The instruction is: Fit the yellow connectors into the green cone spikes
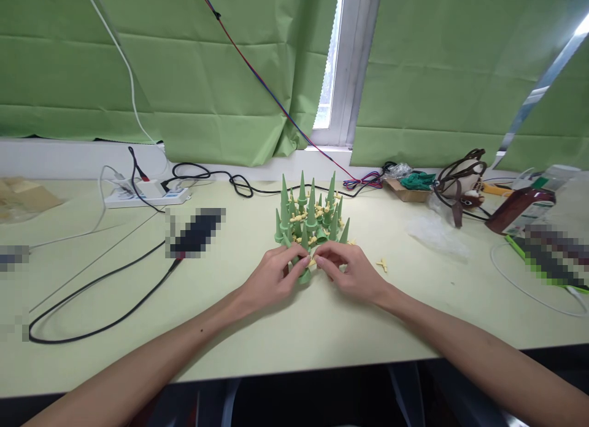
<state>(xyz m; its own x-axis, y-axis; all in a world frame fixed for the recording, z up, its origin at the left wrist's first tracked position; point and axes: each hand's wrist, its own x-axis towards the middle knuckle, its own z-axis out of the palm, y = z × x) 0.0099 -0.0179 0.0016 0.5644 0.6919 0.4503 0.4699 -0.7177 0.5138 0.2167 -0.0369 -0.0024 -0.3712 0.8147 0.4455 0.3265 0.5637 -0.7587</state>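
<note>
A cluster of pale green plastic cones (311, 212) stands on the table in front of me, with small yellow branched pieces (298, 218) scattered among them. Between my fingertips, just before the cluster, is a small yellow piece (312, 262). My left hand (275, 272) pinches its left end with thumb and forefinger, close to a green cone whose base (304, 278) shows below the fingers. From the other side my right hand (353, 271) closes its fingertips on the same piece. One loose yellow branched piece (383, 265) lies right of my right hand.
A power strip (147, 197) with black and white cables sits at the back left, near a blurred dark device (196, 234). At the right are a brown bottle (522, 211), clear plastic wrap (439, 234) and a small cardboard box (407, 189). Green curtains hang behind.
</note>
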